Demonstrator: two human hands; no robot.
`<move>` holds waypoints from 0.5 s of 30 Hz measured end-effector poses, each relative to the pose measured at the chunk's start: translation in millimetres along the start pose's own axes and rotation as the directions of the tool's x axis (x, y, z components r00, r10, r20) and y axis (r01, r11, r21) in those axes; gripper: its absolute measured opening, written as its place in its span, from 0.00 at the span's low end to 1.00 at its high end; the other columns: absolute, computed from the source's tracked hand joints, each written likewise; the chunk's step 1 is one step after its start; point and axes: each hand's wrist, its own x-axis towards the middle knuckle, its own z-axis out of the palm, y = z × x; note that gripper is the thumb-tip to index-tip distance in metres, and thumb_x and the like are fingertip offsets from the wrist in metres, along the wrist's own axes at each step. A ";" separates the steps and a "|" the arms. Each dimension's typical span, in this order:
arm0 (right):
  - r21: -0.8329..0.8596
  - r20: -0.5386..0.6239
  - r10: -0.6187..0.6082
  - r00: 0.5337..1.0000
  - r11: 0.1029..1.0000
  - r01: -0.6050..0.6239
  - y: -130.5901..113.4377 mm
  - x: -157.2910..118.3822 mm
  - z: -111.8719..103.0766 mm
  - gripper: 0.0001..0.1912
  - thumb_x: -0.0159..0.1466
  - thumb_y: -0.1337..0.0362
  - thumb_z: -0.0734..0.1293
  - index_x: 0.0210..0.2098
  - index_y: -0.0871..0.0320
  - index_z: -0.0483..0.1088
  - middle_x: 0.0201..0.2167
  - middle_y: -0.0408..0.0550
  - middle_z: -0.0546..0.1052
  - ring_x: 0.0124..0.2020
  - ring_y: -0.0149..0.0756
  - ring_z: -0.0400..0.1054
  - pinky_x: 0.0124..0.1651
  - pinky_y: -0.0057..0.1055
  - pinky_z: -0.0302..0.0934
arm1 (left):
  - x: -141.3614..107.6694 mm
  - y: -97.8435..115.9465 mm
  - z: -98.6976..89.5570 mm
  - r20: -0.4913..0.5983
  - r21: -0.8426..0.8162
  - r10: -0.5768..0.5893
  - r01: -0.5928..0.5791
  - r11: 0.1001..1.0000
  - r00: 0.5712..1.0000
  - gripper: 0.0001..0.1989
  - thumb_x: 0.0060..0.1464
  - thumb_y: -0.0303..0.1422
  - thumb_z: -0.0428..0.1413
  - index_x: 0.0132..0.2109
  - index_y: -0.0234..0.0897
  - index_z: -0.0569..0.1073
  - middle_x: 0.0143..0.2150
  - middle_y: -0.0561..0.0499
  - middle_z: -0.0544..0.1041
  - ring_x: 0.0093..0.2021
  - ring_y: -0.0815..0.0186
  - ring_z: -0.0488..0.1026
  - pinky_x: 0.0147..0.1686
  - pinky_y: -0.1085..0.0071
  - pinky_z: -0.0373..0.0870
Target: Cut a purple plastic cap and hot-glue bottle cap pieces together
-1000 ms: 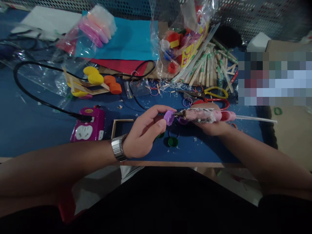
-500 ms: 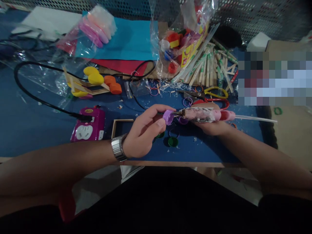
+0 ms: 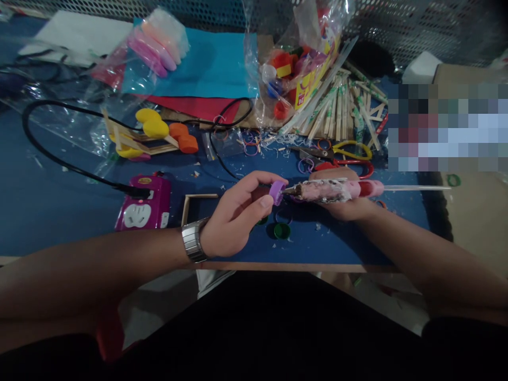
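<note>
Between the thumb and fingers of my left hand (image 3: 234,214) is a purple bottle cap (image 3: 277,193), tilted toward the right. My right hand (image 3: 345,203) is wrapped round a pink hot glue gun (image 3: 327,190), and a clear glue stick (image 3: 416,188) sticks out of its back end. The metal nozzle points left and meets the cap's face; whether it touches inside is hard to tell. Below the hands lie green caps (image 3: 282,230), one partly hidden by my left hand. Beside my left wrist lies an L-shaped piece of wooden sticks (image 3: 183,209).
A magenta power adapter (image 3: 145,203) with a black cable stands at left. Behind are a stick model with yellow and orange caps (image 3: 154,127), scissors (image 3: 337,153), wooden sticks (image 3: 333,108), a clear bag of caps (image 3: 289,69) and blue paper (image 3: 218,63). Cardboard (image 3: 476,211) is at right.
The purple cap has turned slightly and shifted a little right, its face now toward the nozzle. The glue gun is tilted slightly differently, its stick end a little higher.
</note>
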 end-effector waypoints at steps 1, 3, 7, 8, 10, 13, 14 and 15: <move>-0.004 -0.022 -0.003 1.000 1.000 0.003 -0.3 0.1 0.8 0.24 0.80 0.52 0.66 0.28 0.52 0.63 0.25 0.43 0.68 0.26 0.34 0.62 0.30 0.35 0.58 | 0.0 0.1 -0.1 0.001 0.002 0.000 0.000 1.000 1.000 0.14 0.76 0.39 0.57 0.59 0.36 0.77 0.32 0.55 0.67 0.28 0.72 0.59 0.27 0.72 0.60; 0.006 -0.052 -0.021 0.998 1.000 0.021 -1.9 1.5 1.8 0.25 0.80 0.52 0.67 0.27 0.52 0.61 0.24 0.41 0.67 0.24 0.33 0.59 0.28 0.35 0.55 | -0.2 0.0 -0.4 0.002 0.001 0.000 0.000 1.000 1.000 0.14 0.76 0.40 0.57 0.59 0.36 0.77 0.32 0.55 0.67 0.28 0.72 0.59 0.27 0.72 0.60; 0.015 -0.051 -0.030 0.998 0.999 0.031 -7.8 5.7 0.2 0.24 0.79 0.52 0.68 0.28 0.53 0.63 0.23 0.41 0.69 0.23 0.32 0.60 0.28 0.35 0.53 | -0.5 -0.5 -0.9 0.000 0.013 -0.007 0.007 1.000 1.000 0.14 0.76 0.41 0.58 0.59 0.37 0.77 0.34 0.53 0.69 0.28 0.72 0.59 0.27 0.72 0.59; -0.012 -0.042 -0.032 0.999 0.999 0.031 -9.4 6.5 -0.8 0.24 0.79 0.52 0.68 0.28 0.53 0.64 0.24 0.42 0.70 0.24 0.33 0.62 0.28 0.35 0.54 | -0.6 -0.6 -1.0 -0.002 0.017 -0.008 0.008 1.000 1.000 0.15 0.76 0.41 0.58 0.59 0.37 0.77 0.34 0.53 0.70 0.28 0.72 0.59 0.27 0.72 0.59; -0.055 -0.022 -0.026 0.999 0.998 0.025 -11.7 7.7 -2.6 0.25 0.79 0.50 0.69 0.28 0.53 0.64 0.24 0.43 0.71 0.24 0.33 0.63 0.28 0.35 0.54 | -0.6 -0.6 -0.9 -0.005 0.018 -0.011 0.011 1.000 1.000 0.15 0.75 0.41 0.58 0.59 0.37 0.77 0.34 0.53 0.70 0.28 0.71 0.59 0.26 0.71 0.59; -0.037 0.005 -0.029 1.000 0.999 0.029 -12.5 8.3 -3.6 0.27 0.78 0.48 0.69 0.27 0.53 0.62 0.24 0.42 0.70 0.24 0.33 0.63 0.29 0.35 0.55 | -0.5 -0.4 -0.6 -0.008 0.022 -0.017 0.017 1.000 1.000 0.15 0.76 0.42 0.58 0.59 0.37 0.77 0.33 0.53 0.70 0.28 0.71 0.59 0.26 0.71 0.59; -0.014 0.004 -0.035 0.999 0.999 0.035 -12.0 8.2 -3.4 0.27 0.79 0.47 0.67 0.27 0.53 0.62 0.24 0.42 0.70 0.24 0.33 0.63 0.29 0.35 0.55 | -0.4 -0.3 -0.6 -0.008 0.025 -0.018 0.018 1.000 1.000 0.15 0.76 0.42 0.58 0.59 0.37 0.77 0.33 0.53 0.70 0.28 0.71 0.59 0.26 0.71 0.59; 0.008 0.005 -0.045 0.999 0.999 0.045 -11.2 8.0 -3.1 0.27 0.80 0.47 0.65 0.27 0.53 0.63 0.24 0.42 0.70 0.24 0.33 0.63 0.29 0.35 0.56 | -0.4 -0.3 -0.6 -0.005 0.029 -0.020 0.020 0.999 1.000 0.15 0.76 0.42 0.58 0.59 0.37 0.77 0.33 0.54 0.69 0.28 0.71 0.59 0.26 0.71 0.59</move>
